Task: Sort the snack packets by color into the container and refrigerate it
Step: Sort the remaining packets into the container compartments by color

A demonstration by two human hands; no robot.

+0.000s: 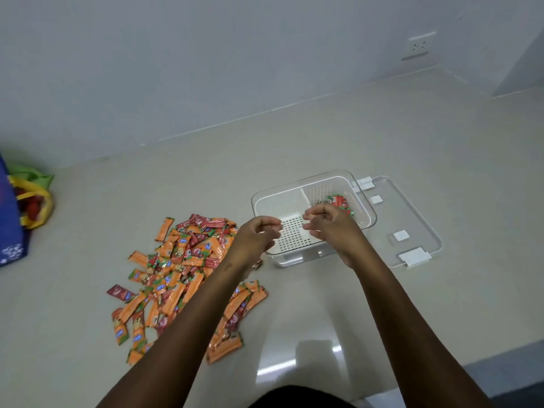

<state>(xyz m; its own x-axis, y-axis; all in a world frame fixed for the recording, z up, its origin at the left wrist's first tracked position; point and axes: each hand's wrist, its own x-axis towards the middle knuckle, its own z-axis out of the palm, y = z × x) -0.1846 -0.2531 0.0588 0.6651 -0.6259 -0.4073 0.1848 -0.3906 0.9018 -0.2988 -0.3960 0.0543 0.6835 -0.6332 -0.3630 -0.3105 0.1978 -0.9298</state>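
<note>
The floor (382, 136) carries all items. A pile of orange and red snack packets (182, 278) lies spread at left. A clear container (365, 207) with a white perforated divided insert stands to the right of the pile; a few red packets (340, 201) lie in its far right compartment. The clear lid (421, 219) lies flat just beside it. A blue bag (11, 225) stands at far left. Left hand (256, 237) and right hand (329, 228) hover over the container, fingers loosely curled, gripping nothing visible.
</note>
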